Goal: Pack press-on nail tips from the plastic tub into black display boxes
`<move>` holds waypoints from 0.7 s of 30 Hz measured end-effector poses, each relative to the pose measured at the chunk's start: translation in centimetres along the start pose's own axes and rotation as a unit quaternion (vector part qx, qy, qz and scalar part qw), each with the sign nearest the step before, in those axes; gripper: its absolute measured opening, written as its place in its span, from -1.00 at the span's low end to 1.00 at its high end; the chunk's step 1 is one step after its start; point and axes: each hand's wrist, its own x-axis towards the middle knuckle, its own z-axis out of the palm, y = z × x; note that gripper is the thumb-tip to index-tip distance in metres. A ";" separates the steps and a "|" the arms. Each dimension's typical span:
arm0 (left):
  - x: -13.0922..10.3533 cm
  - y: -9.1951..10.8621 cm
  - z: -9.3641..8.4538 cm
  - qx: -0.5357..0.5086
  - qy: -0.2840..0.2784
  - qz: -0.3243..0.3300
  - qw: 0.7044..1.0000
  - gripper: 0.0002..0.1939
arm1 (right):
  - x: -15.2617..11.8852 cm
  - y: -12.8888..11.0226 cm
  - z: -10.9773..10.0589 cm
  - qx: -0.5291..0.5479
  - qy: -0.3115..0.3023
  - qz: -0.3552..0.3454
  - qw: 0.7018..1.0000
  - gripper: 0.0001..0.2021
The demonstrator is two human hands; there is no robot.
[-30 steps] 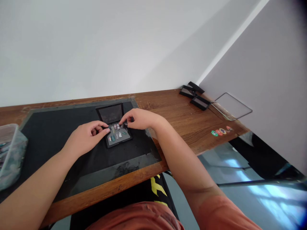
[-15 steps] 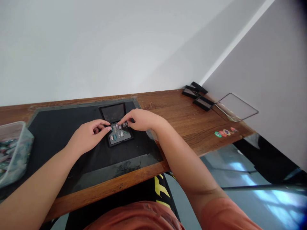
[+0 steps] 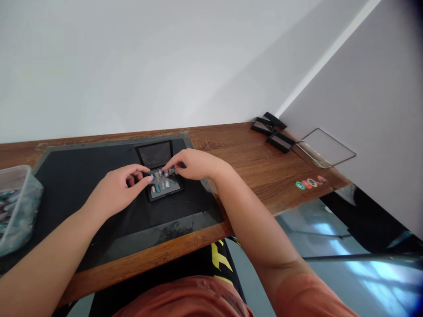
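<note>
The small, flat, open black plastic case (image 3: 174, 189) lies on the black mat, between the person's two hands, with its lid (image 3: 153, 154) tipped up on the side by the wall. Little shiny pieces (image 3: 157, 189), some green, some pink or see-through, sit in bent rows on the grey inside. The rows go mostly from side to side. The left hand (image 3: 115, 190) is at the case's back left corner, thumb and pointing finger bent close together, so the case lies to its right. The right hand (image 3: 198, 164) comes in from the other side, its pointing finger down at the back row near the hinge, so most of the case is to its left. Both hands are about as near, and no one can tell if either pinches a piece. Farther out, a see-through plastic tub (image 3: 35, 193) full of colourful bits is at the left, and black boxes (image 3: 280, 141) lie at the right on the brown wooden table (image 3: 228, 143).
</note>
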 end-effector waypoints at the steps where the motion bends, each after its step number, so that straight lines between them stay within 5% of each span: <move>1: 0.0 -0.1 0.0 -0.002 -0.002 0.002 1.000 -0.59 | 0.0 0.1 0.0 0.007 0.002 -0.002 1.000 -0.53; 13: -0.3 0.4 -0.1 -0.032 0.032 0.028 0.999 -0.60 | 0.2 0.7 -0.1 0.168 0.088 -0.048 0.981 -0.85; 21: -1.1 1.9 -0.2 -0.083 0.066 0.122 0.987 -0.64 | 1.7 0.0 2.1 0.425 0.072 -0.179 0.884 -0.89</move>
